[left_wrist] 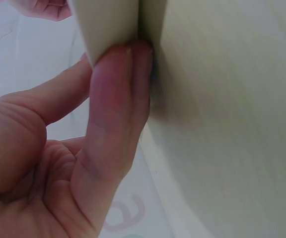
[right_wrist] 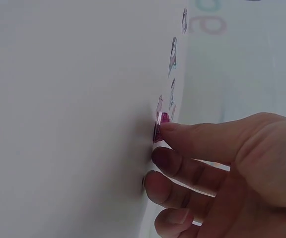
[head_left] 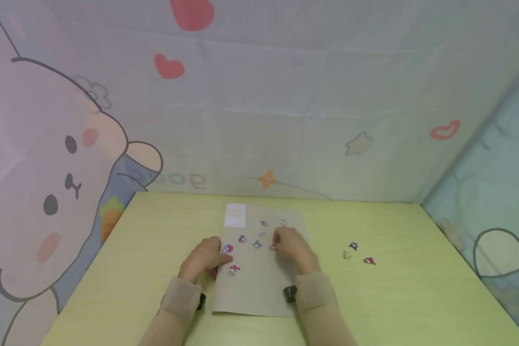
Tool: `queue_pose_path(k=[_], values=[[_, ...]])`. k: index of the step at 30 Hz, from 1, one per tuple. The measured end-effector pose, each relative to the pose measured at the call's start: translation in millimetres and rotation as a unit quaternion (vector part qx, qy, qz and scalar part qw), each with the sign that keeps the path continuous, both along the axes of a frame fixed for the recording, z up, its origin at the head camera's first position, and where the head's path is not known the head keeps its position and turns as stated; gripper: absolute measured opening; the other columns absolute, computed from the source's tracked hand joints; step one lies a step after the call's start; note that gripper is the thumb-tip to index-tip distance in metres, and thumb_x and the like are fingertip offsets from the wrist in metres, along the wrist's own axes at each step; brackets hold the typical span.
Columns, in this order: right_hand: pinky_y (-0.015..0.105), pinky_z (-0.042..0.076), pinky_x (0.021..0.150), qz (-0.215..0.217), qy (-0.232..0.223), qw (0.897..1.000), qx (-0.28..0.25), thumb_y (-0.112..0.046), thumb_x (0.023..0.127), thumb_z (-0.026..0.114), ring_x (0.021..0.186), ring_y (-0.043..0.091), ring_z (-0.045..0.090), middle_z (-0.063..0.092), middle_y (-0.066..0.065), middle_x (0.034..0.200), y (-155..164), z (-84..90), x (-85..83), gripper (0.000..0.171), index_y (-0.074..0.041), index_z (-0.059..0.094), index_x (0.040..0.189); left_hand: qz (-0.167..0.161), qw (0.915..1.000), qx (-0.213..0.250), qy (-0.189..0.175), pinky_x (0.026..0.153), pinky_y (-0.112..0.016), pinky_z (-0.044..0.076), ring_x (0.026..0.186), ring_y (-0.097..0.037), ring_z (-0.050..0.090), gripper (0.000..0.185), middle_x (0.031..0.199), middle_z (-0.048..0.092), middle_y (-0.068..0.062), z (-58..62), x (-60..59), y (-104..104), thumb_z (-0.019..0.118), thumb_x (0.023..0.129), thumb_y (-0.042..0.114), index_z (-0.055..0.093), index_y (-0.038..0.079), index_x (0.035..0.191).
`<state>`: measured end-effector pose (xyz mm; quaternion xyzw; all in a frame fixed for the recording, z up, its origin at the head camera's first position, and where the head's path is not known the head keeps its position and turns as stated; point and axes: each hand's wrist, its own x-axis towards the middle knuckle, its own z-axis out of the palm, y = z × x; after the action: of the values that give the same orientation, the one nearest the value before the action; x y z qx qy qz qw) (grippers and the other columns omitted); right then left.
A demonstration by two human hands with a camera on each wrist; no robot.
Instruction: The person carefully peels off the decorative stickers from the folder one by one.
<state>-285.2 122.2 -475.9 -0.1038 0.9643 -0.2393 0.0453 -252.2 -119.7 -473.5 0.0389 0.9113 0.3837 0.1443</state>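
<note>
A tan notebook [head_left: 255,293] with a white label [head_left: 234,215] at its top left lies on the table. My left hand [head_left: 204,258] grips its left edge, thumb on the cover and fingers [left_wrist: 110,109] curled beneath. Over the upper right of the cover, my right hand [head_left: 293,247] holds a small pink sticker [head_left: 272,247] against the surface. In the right wrist view the thumb tip lies on that pink sticker [right_wrist: 161,126], with the other fingers bent close to the cover. Several cartoon stickers, such as a pink one [head_left: 233,270] and a grey one [head_left: 257,244], sit on the cover.
On the table [head_left: 398,298] to the right of the notebook lie a black sticker [head_left: 353,246], a pale sticker [head_left: 347,255] and a red sticker [head_left: 369,261]. A printed cloth [head_left: 285,120] hangs behind the table and at both sides.
</note>
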Motion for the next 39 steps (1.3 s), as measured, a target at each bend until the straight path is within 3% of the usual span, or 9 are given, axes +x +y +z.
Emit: queue_pose_path(k=[7, 16, 23, 31, 39], values=[[0.033, 0.047, 0.064, 0.000, -0.007, 1.000, -0.008, -0.002, 0.088, 0.064, 0.071, 0.019, 0.053, 0.057, 0.004, 0.079, 3, -0.9, 0.0, 0.010, -0.007, 0.060, 0.081, 0.000, 1.0000, 0.001, 0.002, 0.049, -0.032, 0.053, 0.049, -0.022, 0.064, 0.022, 0.072, 0.061, -0.011, 1.0, 1.1, 2, 0.071, 0.090, 0.013, 0.054, -0.002, 0.091], [0.034, 0.047, 0.066, 0.008, 0.006, 1.000, 0.005, -0.004, 0.091, 0.063, 0.072, 0.019, 0.053, 0.057, 0.004, 0.079, 3, 3.1, 2.9, 0.009, -0.007, 0.059, 0.083, 0.001, 1.0000, -0.004, 0.001, 0.051, -0.031, 0.052, 0.049, -0.022, 0.064, 0.022, 0.072, 0.061, -0.012, 3.8, 2.0, 2, 0.071, 0.090, 0.013, 0.054, -0.001, 0.090], [0.031, 0.043, 0.061, 0.018, 0.013, 1.000, -0.017, -0.009, 0.092, 0.066, 0.067, 0.018, 0.049, 0.052, 0.003, 0.072, 9, 11.6, 10.0, 0.018, -0.009, 0.054, 0.079, 0.001, 1.0000, -0.006, -0.001, 0.053, -0.031, 0.051, 0.050, -0.022, 0.064, 0.022, 0.073, 0.061, -0.011, 4.2, 0.3, -2, 0.071, 0.090, 0.014, 0.054, -0.001, 0.090], [0.032, 0.047, 0.062, -0.016, -0.013, 0.999, -0.050, -0.010, 0.094, 0.066, 0.070, 0.019, 0.054, 0.057, 0.004, 0.078, 44, 34.0, 22.1, 0.010, -0.006, 0.059, 0.087, 0.001, 1.0000, -0.005, 0.000, 0.054, -0.031, 0.052, 0.050, -0.022, 0.064, 0.022, 0.073, 0.062, -0.011, 6.2, 1.2, -3, 0.071, 0.090, 0.013, 0.054, -0.001, 0.090], [0.032, 0.044, 0.057, -0.036, -0.043, 0.995, -0.083, -0.006, 0.095, 0.061, 0.067, 0.025, 0.062, 0.061, 0.012, 0.080, 102, 39.1, 38.5, 0.010, -0.002, 0.056, 0.088, -0.002, 1.0000, 0.002, 0.000, 0.054, -0.030, 0.050, 0.051, -0.022, 0.064, 0.022, 0.074, 0.061, -0.012, 6.0, 3.0, 0, 0.071, 0.090, 0.013, 0.054, -0.001, 0.090]])
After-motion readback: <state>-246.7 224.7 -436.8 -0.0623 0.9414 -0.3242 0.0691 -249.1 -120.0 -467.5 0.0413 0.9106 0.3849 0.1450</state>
